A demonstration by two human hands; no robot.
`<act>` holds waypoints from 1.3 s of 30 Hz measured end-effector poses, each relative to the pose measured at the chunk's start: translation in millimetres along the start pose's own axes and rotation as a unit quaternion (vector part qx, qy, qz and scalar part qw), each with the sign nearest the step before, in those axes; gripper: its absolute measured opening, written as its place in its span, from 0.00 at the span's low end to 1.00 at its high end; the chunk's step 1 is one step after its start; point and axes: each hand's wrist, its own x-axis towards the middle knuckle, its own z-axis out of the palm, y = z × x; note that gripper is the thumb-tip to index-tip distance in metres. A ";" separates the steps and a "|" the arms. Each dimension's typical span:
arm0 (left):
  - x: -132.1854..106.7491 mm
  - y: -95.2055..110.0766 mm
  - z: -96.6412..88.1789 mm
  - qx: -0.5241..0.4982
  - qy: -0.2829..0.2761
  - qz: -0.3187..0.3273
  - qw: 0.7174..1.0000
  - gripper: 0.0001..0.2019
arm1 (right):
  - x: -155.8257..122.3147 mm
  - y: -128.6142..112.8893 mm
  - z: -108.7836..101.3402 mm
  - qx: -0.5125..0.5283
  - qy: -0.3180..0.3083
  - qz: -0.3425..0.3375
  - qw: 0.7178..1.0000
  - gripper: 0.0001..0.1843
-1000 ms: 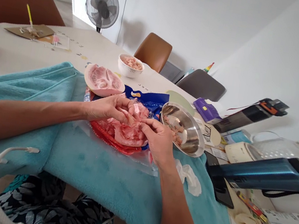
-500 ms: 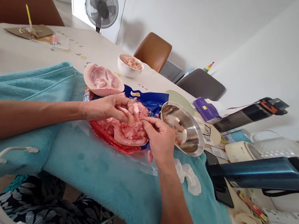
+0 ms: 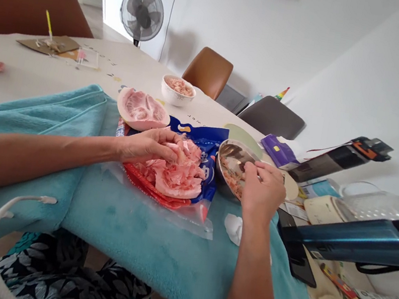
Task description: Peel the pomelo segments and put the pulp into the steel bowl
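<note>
My left hand (image 3: 152,146) is closed with its fingertips on a piece of pomelo (image 3: 181,158), partly hidden by the fingers. Below it lies a heap of pink pomelo peel and membrane (image 3: 180,182) on a blue and red plastic bag (image 3: 213,169). My right hand (image 3: 264,188) is over the steel bowl (image 3: 222,148), its fingers pinched together; what they hold, if anything, I cannot make out. Bits of pomelo flesh (image 3: 231,178) lie in that bowl. Behind the heap rests a hollowed half pomelo rind (image 3: 142,110), cut side up.
A white bowl of pomelo flesh (image 3: 177,95) stands farther back on the table. Under the bag spreads a teal towel (image 3: 152,249), with a crumpled tissue (image 3: 234,227) on it. At right are a phone (image 3: 296,257), a blue bottle (image 3: 353,239) and a dark bottle (image 3: 339,160).
My right hand has left the pomelo piece by my left hand and moved right, over the steel bowl. My left hand has stayed above the heap. The view has shifted slightly.
</note>
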 end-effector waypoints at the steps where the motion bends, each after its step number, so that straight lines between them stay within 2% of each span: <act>1: -0.1 0.1 -0.1 -0.001 -0.003 -0.001 1.000 0.08 | 0.2 0.7 0.0 0.002 -0.001 0.003 1.000 0.08; 3: -0.2 0.3 -0.5 -0.003 -0.006 -0.006 1.000 0.09 | -1.0 -1.3 -1.0 0.009 -0.002 -0.005 1.000 0.08; 6: -0.4 -0.4 -1.7 -0.008 -0.007 -0.014 1.000 0.11 | -8.0 -11.8 -2.8 0.022 -0.003 -0.031 0.999 0.16; 8: -0.5 -1.4 -2.6 -0.006 -0.006 -0.005 1.000 0.12 | -16.7 -23.0 -2.3 0.045 -0.006 -0.053 0.998 0.14; 10: -0.8 -2.2 -2.9 0.011 -0.009 0.021 1.000 0.11 | -28.1 -36.8 -0.6 0.077 -0.015 -0.096 0.992 0.09; 13: -1.8 -1.9 -1.8 0.065 -0.026 0.074 0.995 0.07 | -45.1 -56.9 2.2 0.133 -0.057 -0.207 0.967 0.09; 15: -2.6 -1.1 -0.7 0.102 -0.034 0.115 0.988 0.03 | -52.9 -65.8 3.5 0.172 -0.110 -0.237 0.950 0.12; 18: -3.0 -0.3 0.3 0.124 -0.033 0.139 0.982 0.01 | -58.7 -69.5 5.7 0.221 -0.203 -0.205 0.932 0.14; 20: -2.8 -0.4 0.7 0.110 -0.028 0.131 0.985 0.03 | -60.9 -68.5 7.7 0.239 -0.230 -0.172 0.928 0.12; 24: -2.3 -1.2 1.9 0.051 -0.017 0.115 0.992 0.11 | -66.3 -69.8 11.5 0.241 -0.209 -0.148 0.936 0.07; 29: -2.7 -1.5 2.8 0.014 -0.002 0.035 0.999 0.23 | -72.2 -76.2 14.6 0.207 -0.117 -0.199 0.951 0.07; 31: -3.3 -1.0 3.5 0.004 -0.007 0.016 1.000 0.28 | -72.8 -76.8 16.2 0.191 -0.105 -0.200 0.955 0.06; 35: -4.7 1.4 6.6 -0.010 0.006 0.005 1.000 0.34 | -71.3 -76.1 18.6 0.192 -0.126 -0.190 0.955 0.05; 37: -4.7 2.8 8.7 -0.007 0.024 -0.003 1.000 0.32 | -70.2 -76.8 18.2 0.199 -0.152 -0.198 0.948 0.03; 39: -3.9 3.7 10.6 0.002 0.036 -0.013 0.999 0.24 | -69.5 -78.5 16.6 0.205 -0.180 -0.204 0.940 0.03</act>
